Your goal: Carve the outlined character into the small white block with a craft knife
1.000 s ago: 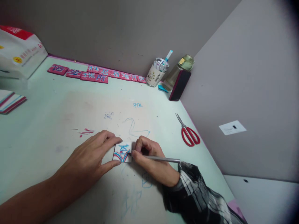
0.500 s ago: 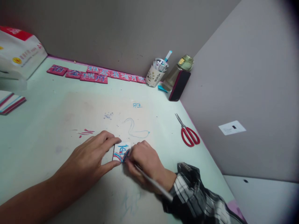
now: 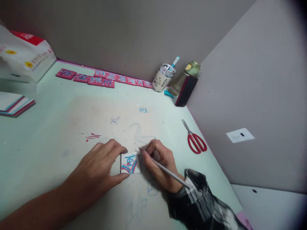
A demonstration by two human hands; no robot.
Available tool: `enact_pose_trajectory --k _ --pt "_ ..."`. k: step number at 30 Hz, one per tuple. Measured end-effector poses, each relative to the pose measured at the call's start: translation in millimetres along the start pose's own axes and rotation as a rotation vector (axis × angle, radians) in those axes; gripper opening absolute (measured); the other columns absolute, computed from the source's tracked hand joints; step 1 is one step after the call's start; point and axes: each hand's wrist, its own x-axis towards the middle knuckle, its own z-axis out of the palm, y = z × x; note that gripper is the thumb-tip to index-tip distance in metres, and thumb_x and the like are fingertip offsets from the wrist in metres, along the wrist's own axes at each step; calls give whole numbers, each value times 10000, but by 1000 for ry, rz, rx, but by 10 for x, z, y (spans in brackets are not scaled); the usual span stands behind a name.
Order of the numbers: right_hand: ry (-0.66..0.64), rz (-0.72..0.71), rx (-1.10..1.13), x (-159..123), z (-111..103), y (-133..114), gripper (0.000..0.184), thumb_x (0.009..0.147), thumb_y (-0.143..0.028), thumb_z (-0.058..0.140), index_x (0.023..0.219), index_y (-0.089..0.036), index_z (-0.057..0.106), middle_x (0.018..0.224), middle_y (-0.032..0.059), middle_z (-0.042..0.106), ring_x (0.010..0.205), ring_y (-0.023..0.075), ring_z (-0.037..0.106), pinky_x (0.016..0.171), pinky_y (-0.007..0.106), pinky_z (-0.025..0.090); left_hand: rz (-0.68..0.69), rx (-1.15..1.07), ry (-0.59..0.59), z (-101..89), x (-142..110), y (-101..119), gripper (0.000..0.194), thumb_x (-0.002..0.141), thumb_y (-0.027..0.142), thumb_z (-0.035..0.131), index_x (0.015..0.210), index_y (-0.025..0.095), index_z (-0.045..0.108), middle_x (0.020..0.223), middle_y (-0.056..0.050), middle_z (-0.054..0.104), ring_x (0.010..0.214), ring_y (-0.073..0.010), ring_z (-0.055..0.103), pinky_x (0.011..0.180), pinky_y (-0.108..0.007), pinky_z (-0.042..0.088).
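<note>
A small white square tile (image 3: 136, 164) lies on the table with its left edge dark. It carries blue character strokes and curved red and blue lines. My left hand (image 3: 102, 166) pinches it by the upper and lower edges, between index finger and thumb. Just right of the tile, my right hand (image 3: 160, 163) grips a slim grey pen-like tool (image 3: 169, 172) with a dark pointed tip. That tip sits apart from the tile, off its upper right corner; whether it is a blade or a lead I cannot tell.
Red-handled scissors (image 3: 195, 142) lie at right. A pen-filled cup (image 3: 160, 81), a bottle (image 3: 177, 83) and a leaning phone (image 3: 187, 91) stand at the back. Red lettered tiles (image 3: 100, 82) line the wall. Striped boards (image 3: 18, 107) and a white bag (image 3: 40, 65) are at left.
My right hand has drawn the tool off the tile to the right, uncovering the lower right curves. My left hand still pinches the tile. The whole view has shifted slightly.
</note>
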Motion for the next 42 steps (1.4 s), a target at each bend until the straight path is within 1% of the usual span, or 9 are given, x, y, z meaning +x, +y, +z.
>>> enact_pose_trajectory --k 3,6,13,16,21,27,33,38,42 --pt "-97 166 254 -2 -50 -72 233 894 -252 626 723 -236 467 672 -33 508 606 133 429 559 288 345 -6 -14 11 12 3 -11 352 849 327 747 1163 245 612 1067 -28 638 862 -232 593 793 -375 461" --pt "-216 229 383 7 -85 -112 259 860 -264 645 702 -237 441 650 -50 484 577 115 379 533 278 307 -7 -21 21 38 -5 -27 376 848 340 749 1183 254 601 1078 -24 629 873 -235 589 798 -374 460" --pt "-327 168 273 3 -67 -56 241 854 -234 622 699 -242 438 701 -14 551 642 148 448 595 314 353 14 -14 20 39 3 -53 362 872 352 724 1195 257 591 1074 -16 628 853 -221 595 811 -367 470" --pt "-316 -9 95 -8 -35 -18 229 880 -201 586 720 -242 426 706 -14 558 665 156 468 639 318 377 19 -16 18 35 -2 -64 362 879 369 719 1196 257 586 1078 -27 633 855 -225 594 805 -371 471" --pt "-290 -627 -421 -66 24 -10 241 966 -75 446 779 -216 505 713 8 542 677 181 413 682 351 334 24 -23 31 45 -22 -80 365 879 336 723 1200 249 571 1097 -35 624 891 -231 596 805 -377 466" --pt "-225 -832 -580 -96 51 -61 323 999 -66 453 718 -177 565 677 11 493 665 182 378 669 358 276 20 -22 52 53 1 -69 341 880 323 716 1176 239 569 1041 -30 612 853 -223 586 779 -371 468" --pt "-181 -803 -637 -108 67 -111 403 1024 -41 353 728 -160 598 683 33 506 671 199 386 689 362 302 20 20 93 56 30 -47 322 865 327 708 1139 217 579 969 -17 603 766 -204 571 729 -362 460" --pt "-142 -746 -691 -92 44 -81 353 1019 -50 393 749 -170 587 712 44 537 689 203 398 691 371 316 -7 41 104 58 26 -33 324 858 366 709 1120 211 597 941 -21 600 777 -222 572 710 -362 443" --pt "-22 -567 -558 -30 16 37 274 1030 -75 443 800 -196 531 705 18 541 684 188 421 697 357 352 -28 58 105 85 -3 -23 347 829 355 743 1119 228 603 983 -25 626 820 -235 570 748 -369 432"
